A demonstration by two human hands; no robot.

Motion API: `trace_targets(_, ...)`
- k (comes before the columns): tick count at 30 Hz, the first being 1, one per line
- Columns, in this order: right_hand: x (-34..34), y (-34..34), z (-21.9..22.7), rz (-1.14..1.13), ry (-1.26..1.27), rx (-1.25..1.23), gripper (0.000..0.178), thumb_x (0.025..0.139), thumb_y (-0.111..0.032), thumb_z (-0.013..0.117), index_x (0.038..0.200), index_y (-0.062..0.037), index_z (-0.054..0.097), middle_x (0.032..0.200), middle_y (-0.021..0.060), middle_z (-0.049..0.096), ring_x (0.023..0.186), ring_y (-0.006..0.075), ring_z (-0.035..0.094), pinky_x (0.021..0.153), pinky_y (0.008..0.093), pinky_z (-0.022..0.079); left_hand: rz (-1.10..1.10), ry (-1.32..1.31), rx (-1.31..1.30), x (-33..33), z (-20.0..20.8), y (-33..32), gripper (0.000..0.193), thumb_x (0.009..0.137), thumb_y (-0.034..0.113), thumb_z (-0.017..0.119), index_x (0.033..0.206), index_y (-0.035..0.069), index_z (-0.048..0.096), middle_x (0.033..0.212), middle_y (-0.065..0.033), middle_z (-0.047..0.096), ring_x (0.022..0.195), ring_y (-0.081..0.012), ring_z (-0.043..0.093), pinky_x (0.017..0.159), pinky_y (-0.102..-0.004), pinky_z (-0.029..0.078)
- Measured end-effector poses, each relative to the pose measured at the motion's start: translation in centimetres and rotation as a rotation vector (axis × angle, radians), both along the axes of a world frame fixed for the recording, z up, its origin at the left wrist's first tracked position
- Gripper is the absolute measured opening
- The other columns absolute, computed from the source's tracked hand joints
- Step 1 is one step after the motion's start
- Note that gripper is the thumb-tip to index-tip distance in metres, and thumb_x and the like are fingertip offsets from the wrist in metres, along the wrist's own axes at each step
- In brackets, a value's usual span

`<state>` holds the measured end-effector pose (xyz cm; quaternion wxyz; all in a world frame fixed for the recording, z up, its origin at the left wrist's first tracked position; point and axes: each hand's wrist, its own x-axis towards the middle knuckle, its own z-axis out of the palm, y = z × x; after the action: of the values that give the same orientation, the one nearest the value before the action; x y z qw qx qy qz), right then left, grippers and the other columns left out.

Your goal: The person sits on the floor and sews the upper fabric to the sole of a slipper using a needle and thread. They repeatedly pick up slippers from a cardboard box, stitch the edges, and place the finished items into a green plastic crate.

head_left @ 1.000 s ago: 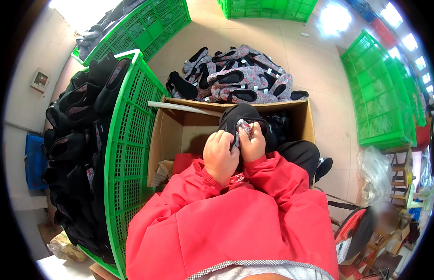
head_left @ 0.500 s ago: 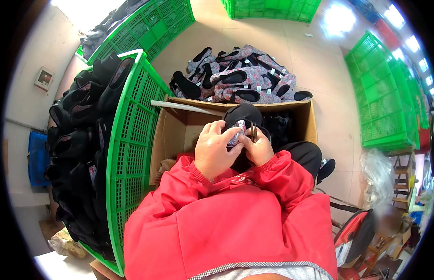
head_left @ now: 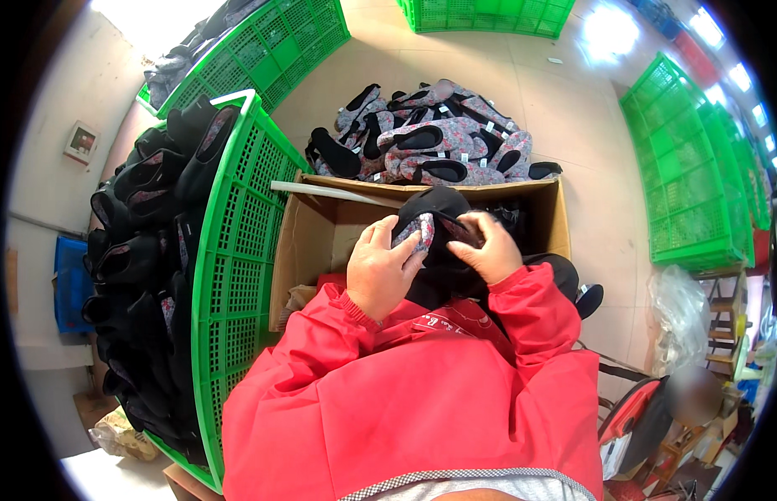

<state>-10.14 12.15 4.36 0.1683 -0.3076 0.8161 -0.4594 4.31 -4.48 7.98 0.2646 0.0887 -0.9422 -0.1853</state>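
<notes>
Over my lap is a black slipper, its mouth pulled apart so that the red and grey floral lining shows. My left hand pinches the lined edge on the left. On the opposite edge, my right hand is closed with fingers and thumb around the dark fabric. I cannot make out any tool in the right hand; its palm is hidden. Just beyond both hands stands an open cardboard box. Dark goods inside it are hard to tell apart.
Behind the box lies a heap of floral slippers on the floor. A green crate full of black slippers stands close on my left. More green crates are at the right and back. A white tube crosses the box.
The right hand has moved right, drawing the slipper's mouth wider. The dark pointed snips that showed in it are out of sight. My left hand has stayed on the lined edge.
</notes>
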Motion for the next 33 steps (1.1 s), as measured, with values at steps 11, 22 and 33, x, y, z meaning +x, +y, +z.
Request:
trace_targets(11, 1.8, -0.7, -1.9, 0.004, 0.092, -0.117, 0.046, 0.073, 0.000, 0.050, 0.117, -0.0102, 0.062, 0.103, 0.0194, 0.065, 0.096, 0.0378, 0.061, 0.084, 0.0417, 0.050, 0.040, 0.079, 0.038, -1.6, -3.4, -1.4, 0.026, 0.075, 0.012, 0.075, 0.100, 0.007, 0.071, 0.120, -0.0166, 0.057, 0.103, -0.0336, 0.060, 0.085, -0.0399, 0.050)
trace_targets(22, 3.0, -2.2, -1.9, 0.000, 0.044, -0.035, 0.042, 0.073, 0.002, 0.049, 0.111, -0.0079, 0.065, 0.099, 0.0189, 0.065, 0.093, 0.0373, 0.061, 0.084, 0.0400, 0.049, 0.231, -0.096, -0.063, -5.4, -7.3, -5.0, 0.011, 0.082, 0.018, 0.067, 0.080, 0.007, 0.066, 0.100, -0.0145, 0.059, 0.080, -0.0334, 0.061, 0.069, -0.0405, 0.051)
trace_targets(33, 2.9, -3.6, -3.0, -0.010, 0.156, -0.018, 0.041, 0.073, -0.005, 0.054, 0.112, -0.0114, 0.064, 0.092, 0.0271, 0.061, 0.083, 0.0437, 0.060, 0.075, 0.0482, 0.051, 0.295, -0.434, -0.326, -7.9, -6.9, -5.8, 0.011, 0.072, 0.011, 0.060, 0.069, 0.009, 0.070, 0.101, -0.0062, 0.057, 0.105, -0.0276, 0.053, 0.078, -0.0401, 0.047)
